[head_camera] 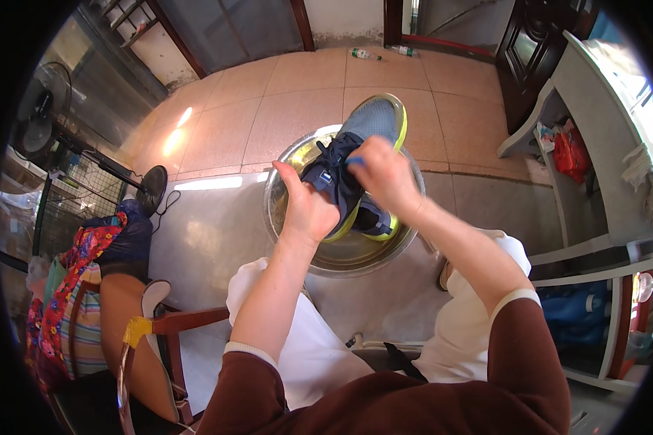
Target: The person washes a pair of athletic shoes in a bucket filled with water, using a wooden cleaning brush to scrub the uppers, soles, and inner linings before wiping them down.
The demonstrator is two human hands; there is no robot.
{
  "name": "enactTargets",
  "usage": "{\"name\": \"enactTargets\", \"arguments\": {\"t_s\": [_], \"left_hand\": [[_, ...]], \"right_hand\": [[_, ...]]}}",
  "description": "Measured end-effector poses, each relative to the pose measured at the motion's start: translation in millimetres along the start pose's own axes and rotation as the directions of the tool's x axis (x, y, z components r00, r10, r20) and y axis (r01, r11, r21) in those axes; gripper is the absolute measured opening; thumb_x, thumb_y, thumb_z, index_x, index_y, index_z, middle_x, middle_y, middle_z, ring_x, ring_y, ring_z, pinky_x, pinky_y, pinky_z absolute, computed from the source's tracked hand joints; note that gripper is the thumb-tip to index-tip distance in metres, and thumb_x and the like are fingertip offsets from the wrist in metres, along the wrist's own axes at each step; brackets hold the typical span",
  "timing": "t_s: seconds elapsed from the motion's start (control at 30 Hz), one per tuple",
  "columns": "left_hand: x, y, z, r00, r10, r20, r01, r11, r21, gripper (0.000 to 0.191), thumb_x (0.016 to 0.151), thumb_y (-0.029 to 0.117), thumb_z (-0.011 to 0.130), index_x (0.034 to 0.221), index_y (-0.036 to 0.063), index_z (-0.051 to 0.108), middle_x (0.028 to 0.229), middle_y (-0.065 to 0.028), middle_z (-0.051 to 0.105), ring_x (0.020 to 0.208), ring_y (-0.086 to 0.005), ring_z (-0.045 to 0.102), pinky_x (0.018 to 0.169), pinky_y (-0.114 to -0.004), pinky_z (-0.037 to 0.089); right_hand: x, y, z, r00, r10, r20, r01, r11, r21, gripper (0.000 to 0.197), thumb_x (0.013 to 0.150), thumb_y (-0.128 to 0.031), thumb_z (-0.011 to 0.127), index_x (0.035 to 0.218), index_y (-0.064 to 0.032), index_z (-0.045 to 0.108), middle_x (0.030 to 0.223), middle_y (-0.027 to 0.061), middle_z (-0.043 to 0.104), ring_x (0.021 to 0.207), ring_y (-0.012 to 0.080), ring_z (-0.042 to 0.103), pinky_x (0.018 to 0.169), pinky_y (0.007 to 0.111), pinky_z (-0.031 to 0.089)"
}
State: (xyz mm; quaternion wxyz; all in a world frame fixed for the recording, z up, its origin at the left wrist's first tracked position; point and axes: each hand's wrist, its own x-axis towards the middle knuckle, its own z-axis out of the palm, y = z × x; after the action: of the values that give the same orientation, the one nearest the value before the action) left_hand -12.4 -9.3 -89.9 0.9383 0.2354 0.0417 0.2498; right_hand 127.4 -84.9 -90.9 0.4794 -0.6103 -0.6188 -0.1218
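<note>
A grey mesh sneaker (pixel 371 118) with a dark blue upper and a lime-yellow sole edge is held tilted over a round metal basin (pixel 269 217). My left hand (pixel 313 212) grips it near the heel end, thumb sticking out to the side. Blurred by motion, my right hand (pixel 383 171) is closed around a small blue object (pixel 355 161) against the laces and the shoe's side. Most of that object is hidden by my fingers, so its kind is unclear. A second sneaker (pixel 378 222), also dark blue and lime-yellow, sits in shallow water in the basin.
A wooden armchair (pixel 190 321) with cloths stands at my left, beyond it a floor fan (pixel 153 190). On the right is a grey table (pixel 582 98) with a red bag (pixel 571 152) beneath. Plastic bottles (pixel 365 54) lie on the tiles by the far wall.
</note>
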Motion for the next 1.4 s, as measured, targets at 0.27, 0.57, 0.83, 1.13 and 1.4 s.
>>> {"name": "enactTargets", "arguments": {"t_s": [0.27,0.57,0.83,1.13,1.4], "left_hand": [[6,-8,-2,1.0,0.004,-0.011,-0.004,1.0,0.02,0.091,0.083,0.074,0.032,0.135,-0.0012,0.04,0.136,-0.0144,0.046,0.126,-0.0263,0.043,0.109,-0.04,0.031],[3,-16,-11,0.961,0.258,0.099,-0.226,0.529,0.818,0.052,0.099,0.038,0.043,0.13,-0.0035,0.046,0.128,-0.0129,0.052,0.12,-0.0218,0.047,0.103,-0.033,0.034],[-7,-34,-8,0.961,0.218,0.173,-0.14,-0.156,0.978,0.042,0.094,0.035,0.05,0.11,-0.0021,0.06,0.106,-0.0225,0.062,0.1,-0.0357,0.058,0.089,-0.041,0.043],[-13,-55,-4,0.999,0.039,-0.021,0.035,-0.385,0.922,0.036,0.095,0.03,0.048,0.103,-0.0014,0.062,0.101,-0.0223,0.063,0.101,-0.0383,0.056,0.09,-0.043,0.042],[-27,-52,5,0.985,0.139,0.101,-0.046,-0.352,0.935,0.037,0.093,0.032,0.053,0.107,-0.0011,0.062,0.104,-0.022,0.063,0.097,-0.0378,0.058,0.086,-0.043,0.044]], "right_hand": [[12,10,-6,0.962,0.271,-0.043,-0.271,0.962,0.016,0.015,0.077,-0.009,0.067,0.082,-0.003,0.055,0.081,0.0148,0.054,0.076,0.0347,0.056,0.065,0.043,0.047],[21,28,-25,0.971,0.198,-0.138,-0.201,0.98,-0.009,0.014,0.078,-0.011,0.067,0.085,-0.0033,0.058,0.082,0.0126,0.056,0.076,0.0339,0.058,0.064,0.04,0.047],[9,15,-9,0.981,0.171,-0.096,-0.173,0.985,-0.009,0.012,0.078,-0.003,0.067,0.087,-0.0022,0.059,0.082,0.0133,0.056,0.075,0.0309,0.058,0.064,0.036,0.047],[19,48,-22,0.944,0.288,-0.162,-0.296,0.955,-0.03,0.018,0.08,-0.011,0.063,0.075,-0.0002,0.051,0.078,0.0175,0.053,0.071,0.0379,0.055,0.063,0.044,0.045],[12,55,-8,0.887,0.415,-0.203,-0.425,0.905,-0.004,0.018,0.081,-0.015,0.066,0.083,0.0,0.055,0.074,0.0182,0.057,0.069,0.0323,0.058,0.063,0.038,0.046]]}}
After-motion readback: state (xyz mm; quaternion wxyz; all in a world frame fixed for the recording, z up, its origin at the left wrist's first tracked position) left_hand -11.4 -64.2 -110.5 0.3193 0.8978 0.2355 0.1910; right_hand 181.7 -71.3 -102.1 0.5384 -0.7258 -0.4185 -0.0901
